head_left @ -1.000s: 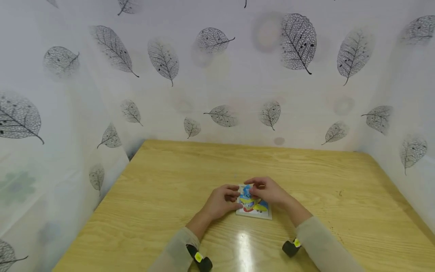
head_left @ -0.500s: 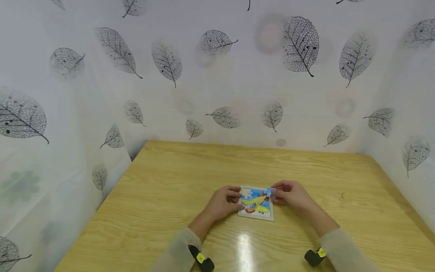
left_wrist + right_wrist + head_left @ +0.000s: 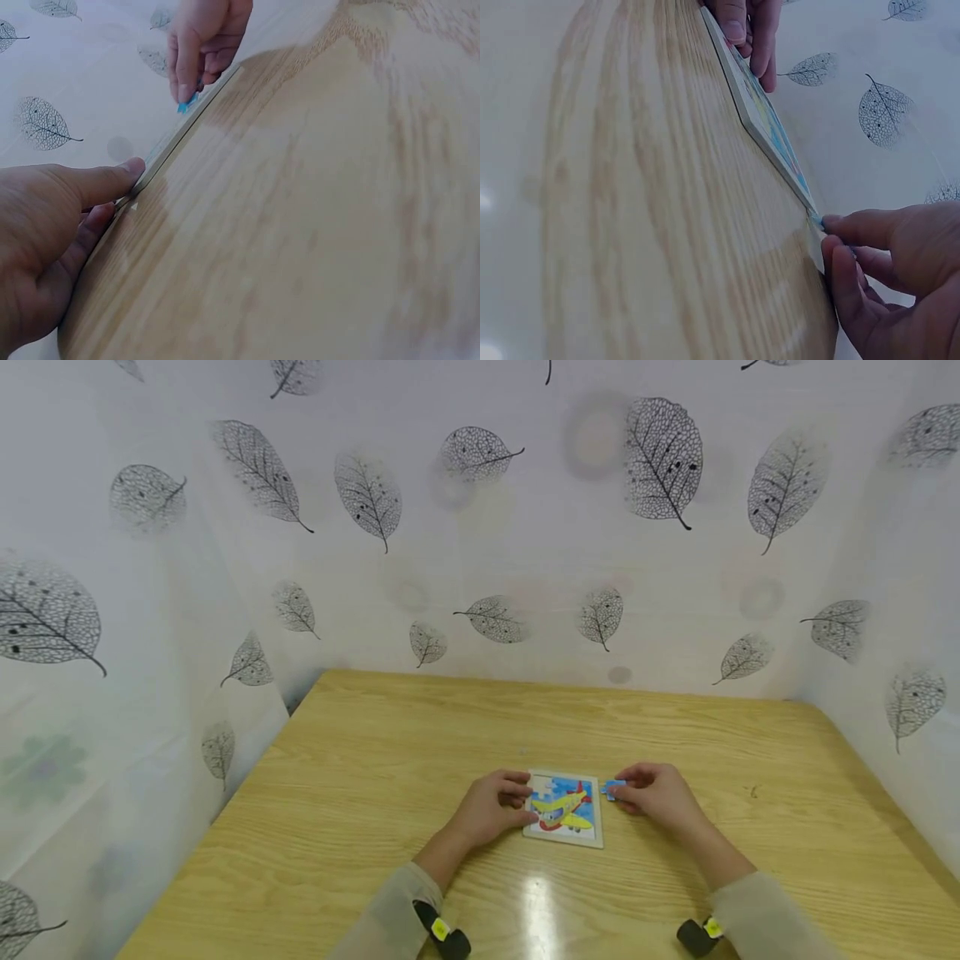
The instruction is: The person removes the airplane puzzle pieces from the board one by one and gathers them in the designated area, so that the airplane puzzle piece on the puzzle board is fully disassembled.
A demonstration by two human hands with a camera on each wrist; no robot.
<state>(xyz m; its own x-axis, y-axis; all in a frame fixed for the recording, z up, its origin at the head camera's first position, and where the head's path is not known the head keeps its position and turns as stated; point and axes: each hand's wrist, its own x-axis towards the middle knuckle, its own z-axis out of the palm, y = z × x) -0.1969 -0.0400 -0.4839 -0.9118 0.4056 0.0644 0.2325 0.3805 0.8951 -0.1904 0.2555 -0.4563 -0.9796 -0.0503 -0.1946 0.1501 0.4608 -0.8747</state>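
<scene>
A small framed jigsaw puzzle point(image 3: 564, 810) with a yellow and red airplane on blue lies flat on the table. Its upper left part shows a pale patch without blue print. My left hand point(image 3: 491, 810) holds the puzzle's left side, thumb on the frame edge and fingers beside it; the left wrist view has the thumb point(image 3: 112, 182) on the rim. Just past the right edge of the frame, my right hand point(image 3: 660, 793) pinches a blue puzzle piece point(image 3: 613, 789) between thumb and fingers. In the right wrist view those fingers mostly cover the piece point(image 3: 818, 220).
The wooden table point(image 3: 420, 735) stretches around the puzzle on all sides. Pale cloth walls point(image 3: 487, 527) printed with dark leaves stand behind it and at both sides. Black wrist cameras point(image 3: 450, 941) sit at both sleeves.
My right hand, first over the upper part of the puzzle, has moved right with the blue piece and is now beyond the frame, lower. The left hand stays at the left edge.
</scene>
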